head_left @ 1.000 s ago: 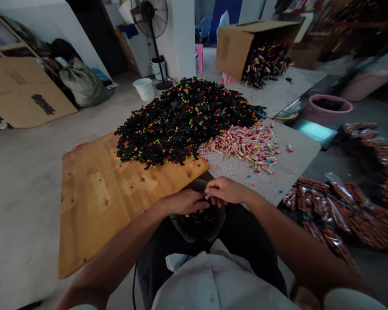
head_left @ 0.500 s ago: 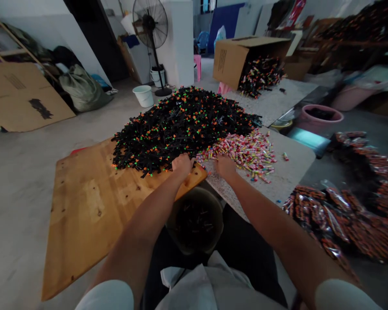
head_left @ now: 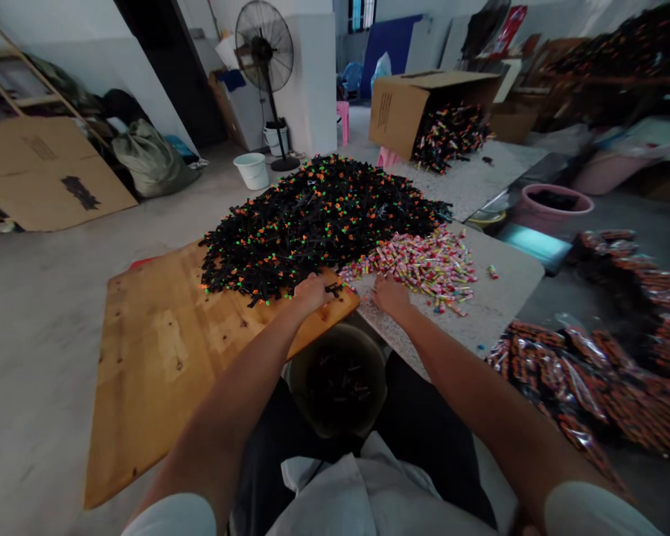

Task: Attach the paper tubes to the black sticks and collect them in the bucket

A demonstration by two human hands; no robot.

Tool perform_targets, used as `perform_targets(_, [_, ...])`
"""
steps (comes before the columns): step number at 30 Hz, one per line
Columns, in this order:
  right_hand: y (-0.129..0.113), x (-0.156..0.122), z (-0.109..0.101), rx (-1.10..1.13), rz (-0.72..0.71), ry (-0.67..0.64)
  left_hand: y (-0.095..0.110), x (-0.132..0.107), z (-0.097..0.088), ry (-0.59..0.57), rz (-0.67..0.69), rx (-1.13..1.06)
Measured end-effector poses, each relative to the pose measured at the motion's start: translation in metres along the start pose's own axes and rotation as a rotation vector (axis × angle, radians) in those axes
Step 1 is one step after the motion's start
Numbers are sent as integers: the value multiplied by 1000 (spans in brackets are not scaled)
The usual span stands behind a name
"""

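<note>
Both hands have swung apart since a second ago, out of the bucket (head_left: 340, 339) and up to the piles! Head camera, then, with twelve dead ahead of that bucket: left hand (head_left: 310, 292) out between eleven and twelve, right hand (head_left: 389, 296) just past one. And look at the left: a loose black plastic piece (head_left: 335, 289) lies out by its fingertips, on the corner of the wooden board (head_left: 161, 365), where half a second ago it did not stand out.

Straight up at twelve rises the big heap of black pieces (head_left: 324, 216), tipped orange and green; between one and two, the pile of pink-and-yellow tubes (head_left: 424, 262) spreads over the speckled tabletop (head_left: 508, 268). Right hand is at that pile's near edge.

So it looks like a picking-up step, one sort per hand. The next move calls, I'd judge, for single pieces teased from the tangle, one firm pinch each side.

But the grips? Left fingers bend down at the black piece, right fingers curl in at the tubes; whether either pair is pressed together or spread, I cannot tell, the tips being hidden behind the hands.

Down in the bucket it's murk: pale slivers on dark contents, nothing sharper. Glossy plastic packs (head_left: 581, 372) at three run off the edge, and both sleeves (head_left: 170, 515) are cut off below.
</note>
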State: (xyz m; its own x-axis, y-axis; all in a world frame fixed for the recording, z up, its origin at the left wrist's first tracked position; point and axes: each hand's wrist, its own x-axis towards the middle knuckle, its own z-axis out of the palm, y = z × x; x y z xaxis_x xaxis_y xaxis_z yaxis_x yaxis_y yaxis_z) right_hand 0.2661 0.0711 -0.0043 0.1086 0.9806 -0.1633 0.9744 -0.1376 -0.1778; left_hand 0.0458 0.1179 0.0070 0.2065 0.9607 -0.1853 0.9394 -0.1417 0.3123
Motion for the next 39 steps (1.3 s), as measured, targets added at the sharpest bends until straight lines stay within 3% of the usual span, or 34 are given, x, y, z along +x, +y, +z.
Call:
perform_targets(4, [3,-5,0,35,0,29,-5,-16,-3,58,46,-11])
perform_targets(10, [2,-18,3,143,19,81,-24,-31,1,290,24,-242])
perform_targets(13, [-8,-39,15,484,-42,141,-31,-39,3,449,-57,-524])
perform_targets(16, [-27,-64,25,988,-101,71,-28,-51,1,592,-104,-902])
perform_targets(19, [-50,-87,22,1316,-139,-29,-16,-66,-1,567,-141,-1284])
perform_targets(22, [-69,-103,10,1467,-209,-100,1,-83,-2,529,-145,-1463])
perform_targets(25, [-80,-114,-3,1545,-246,-131,16,-96,-4,523,-108,-1478])
perform_targets(31, [-88,-127,-12,1654,-195,104,38,-112,-12,515,-117,-1469])
perform_targets(39, [-93,-142,-10,1670,-275,46,48,-117,-18,560,-74,-1511])
